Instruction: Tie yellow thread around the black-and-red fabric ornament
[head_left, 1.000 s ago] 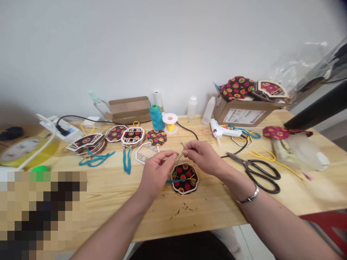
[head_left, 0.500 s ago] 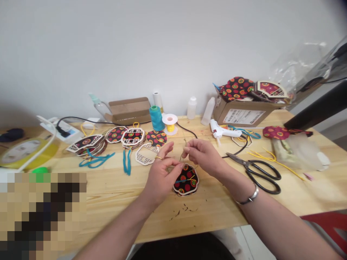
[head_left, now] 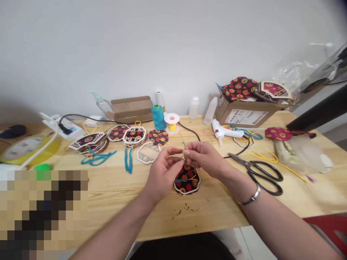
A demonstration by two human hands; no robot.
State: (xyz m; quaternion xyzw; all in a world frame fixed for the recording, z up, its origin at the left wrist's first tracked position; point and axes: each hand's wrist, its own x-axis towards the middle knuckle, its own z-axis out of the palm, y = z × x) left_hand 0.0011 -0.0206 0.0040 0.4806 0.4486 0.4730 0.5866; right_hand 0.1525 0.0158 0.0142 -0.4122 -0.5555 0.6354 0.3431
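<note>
My right hand (head_left: 202, 156) pinches a thin, dull-coloured cord (head_left: 184, 145) between thumb and fingertips. Close against it, my left hand (head_left: 166, 168) has its fingers curled and its thumb stretched toward the same cord, at its lower part; the exact grip is partly hidden. Under both hands lies a pendant (head_left: 187, 184) of black floral fabric in a pale scalloped wooden frame. A short blue and yellow thread crosses its face. Its upper edge is covered by my hands.
Black-handled scissors (head_left: 261, 173) and a white glue gun (head_left: 227, 130) lie to the right. Behind stand a teal thread cone (head_left: 158, 117), a yellow thread spool (head_left: 172, 124) and a cardboard box (head_left: 244, 112). Finished pendants (head_left: 135, 136) and a bare wooden frame (head_left: 146, 153) lie left.
My left hand's raised fingers have come down and curled in toward my right fingertips. The right hand stays pinched on the cord. The whole view has shifted slightly.
</note>
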